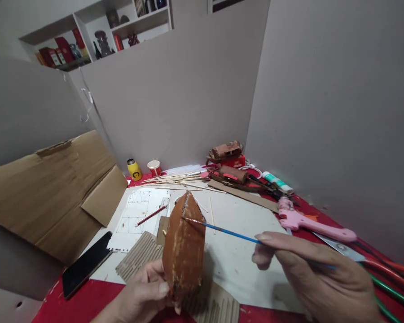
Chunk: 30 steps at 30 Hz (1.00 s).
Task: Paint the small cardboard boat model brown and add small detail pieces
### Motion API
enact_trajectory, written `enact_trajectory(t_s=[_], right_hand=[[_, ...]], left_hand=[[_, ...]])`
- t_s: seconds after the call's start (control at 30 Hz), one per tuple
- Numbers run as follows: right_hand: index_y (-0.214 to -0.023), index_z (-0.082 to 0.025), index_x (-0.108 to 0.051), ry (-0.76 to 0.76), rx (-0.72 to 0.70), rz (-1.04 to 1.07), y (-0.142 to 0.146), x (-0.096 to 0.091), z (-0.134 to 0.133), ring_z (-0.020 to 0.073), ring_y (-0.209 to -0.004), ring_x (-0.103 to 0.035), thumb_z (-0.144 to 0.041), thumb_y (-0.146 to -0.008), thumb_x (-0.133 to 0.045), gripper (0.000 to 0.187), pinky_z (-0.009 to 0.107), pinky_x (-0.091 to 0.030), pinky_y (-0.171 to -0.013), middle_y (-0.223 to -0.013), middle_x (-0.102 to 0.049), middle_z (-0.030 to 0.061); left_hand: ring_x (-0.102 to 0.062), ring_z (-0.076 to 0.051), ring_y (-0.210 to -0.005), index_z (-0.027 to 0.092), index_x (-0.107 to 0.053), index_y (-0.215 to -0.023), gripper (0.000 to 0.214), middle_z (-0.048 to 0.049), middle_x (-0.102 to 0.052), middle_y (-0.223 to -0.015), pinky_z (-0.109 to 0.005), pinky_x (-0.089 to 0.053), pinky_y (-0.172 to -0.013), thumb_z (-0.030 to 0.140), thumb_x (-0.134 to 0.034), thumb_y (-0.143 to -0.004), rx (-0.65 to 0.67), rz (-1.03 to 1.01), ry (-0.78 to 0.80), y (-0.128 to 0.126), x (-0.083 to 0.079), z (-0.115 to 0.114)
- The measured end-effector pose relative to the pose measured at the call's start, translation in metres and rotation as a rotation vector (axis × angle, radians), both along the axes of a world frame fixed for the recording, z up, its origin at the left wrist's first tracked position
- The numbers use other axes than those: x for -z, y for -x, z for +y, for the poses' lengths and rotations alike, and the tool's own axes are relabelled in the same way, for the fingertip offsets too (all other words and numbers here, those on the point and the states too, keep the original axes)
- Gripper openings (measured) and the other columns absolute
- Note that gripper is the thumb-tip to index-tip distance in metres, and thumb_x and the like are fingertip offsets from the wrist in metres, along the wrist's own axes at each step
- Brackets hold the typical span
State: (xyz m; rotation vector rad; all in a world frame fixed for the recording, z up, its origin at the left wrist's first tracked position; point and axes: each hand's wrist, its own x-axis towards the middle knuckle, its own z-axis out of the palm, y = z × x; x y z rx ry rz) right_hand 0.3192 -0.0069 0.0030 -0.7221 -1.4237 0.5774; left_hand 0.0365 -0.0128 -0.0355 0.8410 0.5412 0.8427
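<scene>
My left hand (148, 287) grips the lower end of a brown boat-shaped cardboard model (185, 251), held tilted up above the white board. Its surface is brown with paler streaks, and corrugated edges show near the top. Pinched in my right hand (309, 264) is a thin blue paintbrush (229, 232). The brush's tip touches the model's upper part, near the corrugated edge. Pieces of corrugated cardboard (143, 255) lie beneath and beside the model. The fingers of my left hand are partly hidden behind it.
A white board (245, 264) covers much of the red table. Left are a phone (85, 264), a drawing sheet (134, 220), a pencil (151, 216) and large cardboard (54, 184). Behind stand a yellow bottle (133, 169), a paper cup (154, 168) and thin sticks (175, 177). Right: a pink glue gun (313, 224), scissors (343, 249).
</scene>
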Motion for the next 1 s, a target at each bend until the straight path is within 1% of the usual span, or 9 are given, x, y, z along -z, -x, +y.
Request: enact_trajectory(t_s=[0.13, 0.23, 0.3, 0.47, 0.53, 0.63, 0.77, 0.83, 1.0], right_hand=[[-0.113, -0.041, -0.072, -0.038, -0.093, -0.097, 0.002, 0.002, 0.004, 0.0154, -0.057, -0.067, -0.024, -0.095, -0.060, 0.027, 0.027, -0.056, -0.057, -0.068, -0.072, -0.0005], [-0.118, -0.035, -0.069, -0.168, -0.209, -0.226, 0.000, 0.003, 0.007, 0.0155, -0.060, -0.070, -0.022, -0.096, -0.058, 0.029, 0.029, -0.059, -0.065, -0.068, -0.073, -0.0008], [-0.121, -0.032, -0.068, -0.259, -0.223, -0.282, -0.002, 0.005, 0.009, 0.0153, -0.062, -0.070, -0.021, -0.096, -0.056, 0.029, 0.029, -0.060, -0.068, -0.069, -0.073, -0.0007], [-0.120, -0.032, -0.068, -0.290, 0.034, -0.236, -0.005, 0.015, 0.012, 0.0139, -0.063, -0.070, -0.018, -0.095, -0.058, 0.031, 0.025, -0.059, -0.065, -0.073, -0.073, -0.0012], [-0.120, -0.031, -0.068, -0.298, 0.068, -0.269, -0.004, 0.016, 0.013, 0.0145, -0.066, -0.071, -0.016, -0.093, -0.059, 0.032, 0.026, -0.059, -0.068, -0.074, -0.073, -0.0009], [-0.124, -0.028, -0.066, -0.375, -0.053, -0.387, -0.003, 0.012, 0.011, 0.0156, -0.070, -0.073, -0.017, -0.096, -0.054, 0.032, 0.028, -0.060, -0.071, -0.075, -0.075, 0.0009], [-0.137, -0.027, -0.056, -0.440, -0.217, -0.493, -0.006, 0.006, 0.008, 0.0167, -0.072, -0.074, -0.015, -0.097, -0.050, 0.042, 0.030, -0.061, -0.073, -0.081, -0.077, 0.0030], [-0.139, -0.028, -0.054, -0.443, -0.183, -0.516, -0.008, 0.006, 0.007, 0.0172, -0.074, -0.074, -0.012, -0.095, -0.052, 0.047, 0.031, -0.061, -0.074, -0.083, -0.077, 0.0031], [-0.132, -0.030, -0.060, -0.440, 0.083, -0.485, -0.008, 0.012, 0.008, 0.0166, -0.075, -0.075, -0.010, -0.092, -0.054, 0.045, 0.028, -0.061, -0.074, -0.079, -0.077, 0.0011]], left_hand=[[-0.052, -0.011, -0.062, 0.011, -0.074, -0.089, 0.031, -0.0040, -0.057, -0.071, -0.026, -0.046, -0.061, 0.034, -0.082, -0.070, -0.004, 0.010, 0.008, -0.001, -0.002, -0.001], [-0.052, -0.011, -0.061, 0.010, -0.073, -0.088, 0.031, -0.0040, -0.056, -0.071, -0.025, -0.045, -0.060, 0.033, -0.082, -0.070, -0.008, -0.003, 0.022, 0.000, -0.002, 0.000], [-0.053, -0.012, -0.062, 0.009, -0.073, -0.088, 0.030, -0.0047, -0.057, -0.072, -0.026, -0.045, -0.060, 0.031, -0.081, -0.070, -0.007, -0.009, 0.034, 0.000, -0.002, 0.000], [-0.053, -0.012, -0.063, 0.009, -0.073, -0.095, 0.032, -0.0049, -0.058, -0.073, -0.025, -0.046, -0.060, 0.028, -0.080, -0.071, 0.017, -0.045, 0.049, 0.001, -0.002, 0.000], [-0.054, -0.012, -0.063, 0.009, -0.073, -0.095, 0.030, -0.0049, -0.058, -0.073, -0.025, -0.046, -0.061, 0.028, -0.079, -0.072, 0.023, -0.066, 0.056, 0.001, -0.002, 0.000], [-0.054, -0.012, -0.063, 0.009, -0.072, -0.097, 0.029, -0.0048, -0.057, -0.072, -0.026, -0.046, -0.062, 0.026, -0.078, -0.074, 0.021, -0.089, 0.077, 0.002, -0.001, 0.000], [-0.056, -0.013, -0.064, 0.010, -0.072, -0.097, 0.028, -0.0055, -0.059, -0.075, -0.026, -0.047, -0.062, 0.025, -0.078, -0.074, 0.007, -0.094, 0.098, 0.005, 0.000, 0.000], [-0.056, -0.013, -0.064, 0.010, -0.072, -0.096, 0.028, -0.0056, -0.059, -0.074, -0.026, -0.047, -0.061, 0.025, -0.078, -0.074, 0.008, -0.096, 0.105, 0.006, 0.000, -0.001], [-0.056, -0.013, -0.062, 0.009, -0.073, -0.099, 0.032, -0.0062, -0.061, -0.073, -0.026, -0.047, -0.060, 0.025, -0.080, -0.071, 0.018, -0.084, 0.113, 0.006, 0.000, -0.001]])
